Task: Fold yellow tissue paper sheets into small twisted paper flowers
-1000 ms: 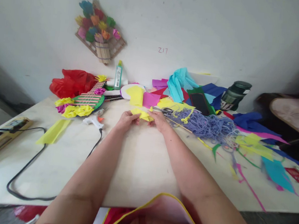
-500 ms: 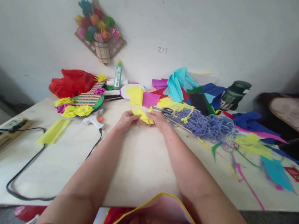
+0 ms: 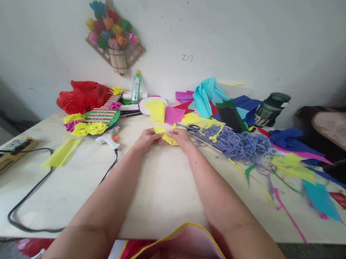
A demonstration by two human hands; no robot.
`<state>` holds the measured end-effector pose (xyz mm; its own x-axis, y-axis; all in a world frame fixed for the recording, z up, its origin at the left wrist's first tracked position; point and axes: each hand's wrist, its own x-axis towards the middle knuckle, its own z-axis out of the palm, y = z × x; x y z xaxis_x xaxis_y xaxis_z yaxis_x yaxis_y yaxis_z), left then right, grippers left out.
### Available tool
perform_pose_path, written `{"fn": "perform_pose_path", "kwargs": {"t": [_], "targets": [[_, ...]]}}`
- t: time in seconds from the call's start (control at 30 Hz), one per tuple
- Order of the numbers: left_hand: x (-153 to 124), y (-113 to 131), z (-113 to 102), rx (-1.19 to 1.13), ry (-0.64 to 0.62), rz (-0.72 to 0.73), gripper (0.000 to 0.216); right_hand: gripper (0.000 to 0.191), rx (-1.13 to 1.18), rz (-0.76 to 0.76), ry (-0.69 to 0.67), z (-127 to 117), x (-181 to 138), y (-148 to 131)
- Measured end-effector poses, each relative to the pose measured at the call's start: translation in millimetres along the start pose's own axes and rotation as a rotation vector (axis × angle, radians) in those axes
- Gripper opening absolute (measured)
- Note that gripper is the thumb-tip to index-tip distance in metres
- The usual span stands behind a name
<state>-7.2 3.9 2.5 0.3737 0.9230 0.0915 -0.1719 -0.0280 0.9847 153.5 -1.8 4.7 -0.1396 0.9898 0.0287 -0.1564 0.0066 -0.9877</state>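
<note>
I note the left hand (image 3: 147, 139) and right hand (image 3: 182, 138) pinching opposite sides of the yellow paper (image 3: 169, 139), presumably to steady it above the worktop (image 3: 166, 190).

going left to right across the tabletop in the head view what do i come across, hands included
Power strip, loose yellow strip, white glue gun, left hand, held yellow paper, right hand, purple yarn pile, turquoise scrap near the right edge.
</note>
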Motion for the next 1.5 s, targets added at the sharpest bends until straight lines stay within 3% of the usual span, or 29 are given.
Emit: {"fn": "perform_pose_path", "kwargs": {"t": [0.27, 0.63, 1.23, 1.5], "targets": [[2.4, -2.6, 0.6, -0.016, 0.100, 0.026, 0.034, 0.018, -0.044, -0.019, 0.014, 4.0, -5.8, -6.1], [3.4, 0.4, 1.8, -0.087, 0.157, 0.027, 0.022, 0.016, -0.051, -0.008, -0.018, 3.0, -6.4, -6.5], [3.2, 2.1, 1.3, -0.140, 0.151, -0.002, 0.024, 0.012, -0.096, -0.016, 0.007, 6.8, -7.5, -10.0], [2.5, 0.1, 3.1, 0.037, 0.175, -0.012, 0.027, 0.009, -0.220, -0.089, 0.016, 6.8, -2.7, -2.2]]}}
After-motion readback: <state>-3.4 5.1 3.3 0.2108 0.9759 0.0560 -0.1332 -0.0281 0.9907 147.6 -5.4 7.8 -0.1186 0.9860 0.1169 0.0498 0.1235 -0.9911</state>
